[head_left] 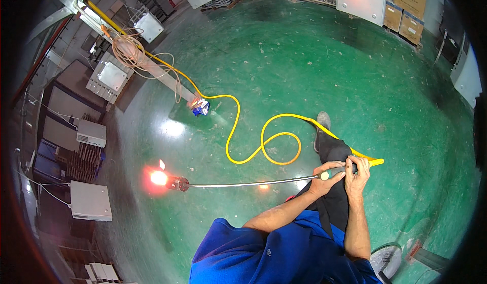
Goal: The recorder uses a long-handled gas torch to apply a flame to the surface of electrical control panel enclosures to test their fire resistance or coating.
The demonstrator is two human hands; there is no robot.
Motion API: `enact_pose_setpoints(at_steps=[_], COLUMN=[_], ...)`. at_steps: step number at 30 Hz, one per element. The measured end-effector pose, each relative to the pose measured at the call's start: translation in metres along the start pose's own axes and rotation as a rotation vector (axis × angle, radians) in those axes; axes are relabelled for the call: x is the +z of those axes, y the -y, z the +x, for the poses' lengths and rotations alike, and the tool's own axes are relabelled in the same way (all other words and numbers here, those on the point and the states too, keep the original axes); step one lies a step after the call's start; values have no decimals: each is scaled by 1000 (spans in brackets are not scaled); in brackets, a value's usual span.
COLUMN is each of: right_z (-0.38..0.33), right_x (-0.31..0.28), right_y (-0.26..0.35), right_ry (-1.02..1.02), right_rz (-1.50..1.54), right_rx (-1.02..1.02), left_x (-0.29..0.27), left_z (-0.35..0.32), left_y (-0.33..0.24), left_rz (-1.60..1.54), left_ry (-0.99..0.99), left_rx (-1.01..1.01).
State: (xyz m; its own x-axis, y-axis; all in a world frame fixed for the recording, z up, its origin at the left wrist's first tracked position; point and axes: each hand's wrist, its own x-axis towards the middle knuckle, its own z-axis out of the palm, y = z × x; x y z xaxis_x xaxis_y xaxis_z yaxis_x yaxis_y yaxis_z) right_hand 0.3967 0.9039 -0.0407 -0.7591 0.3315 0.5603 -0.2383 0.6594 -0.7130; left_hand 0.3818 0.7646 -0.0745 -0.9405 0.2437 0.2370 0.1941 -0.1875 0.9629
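A gas torch with a long metal tube (253, 183) stretches left across my front, just above the thighs. Its dark cylindrical burner head (178, 183) is at the far end, and a bright reddish flame (159, 177) burns out of it. My left hand (324, 183) is closed round the torch's dark green handle, by a pale round knob (324, 175). My right hand (358, 178) grips the rear end of the handle, thumb and fingers pinched together there. A yellow hose (375, 161) bends beside the right fingers; where it joins the handle is hidden.
The yellow hose loops over the green floor (329, 71) to a post (167, 78) hung with coiled cable (127, 50). Light grey metal boxes (91, 201) line the left side; cardboard boxes (410, 2) are stacked far right. A shoe (322, 121) stands beside the hose.
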Motion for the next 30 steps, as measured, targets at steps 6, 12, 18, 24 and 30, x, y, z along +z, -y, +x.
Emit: enact_pose_setpoints(at_steps=[6,12,18,24,30], right_z=[-1,0,0,-1,0], right_x=[0,0,1,1,0], right_y=[-2,-1,-1,-3,0], right_ry=[-1,-3,-3,0,2], right_rz=[14,11,10,2,5], right_rx=[7,0,-2,-2,5], left_x=[-1,0,1,1,0], left_z=[-1,0,0,1,1], left_y=[6,2,1,-1,-1], left_rz=[-24,-36,-29,8,-1], left_ry=[3,-5,-5,-5,-3], left_rx=[-15,-21,-13,-2,7])
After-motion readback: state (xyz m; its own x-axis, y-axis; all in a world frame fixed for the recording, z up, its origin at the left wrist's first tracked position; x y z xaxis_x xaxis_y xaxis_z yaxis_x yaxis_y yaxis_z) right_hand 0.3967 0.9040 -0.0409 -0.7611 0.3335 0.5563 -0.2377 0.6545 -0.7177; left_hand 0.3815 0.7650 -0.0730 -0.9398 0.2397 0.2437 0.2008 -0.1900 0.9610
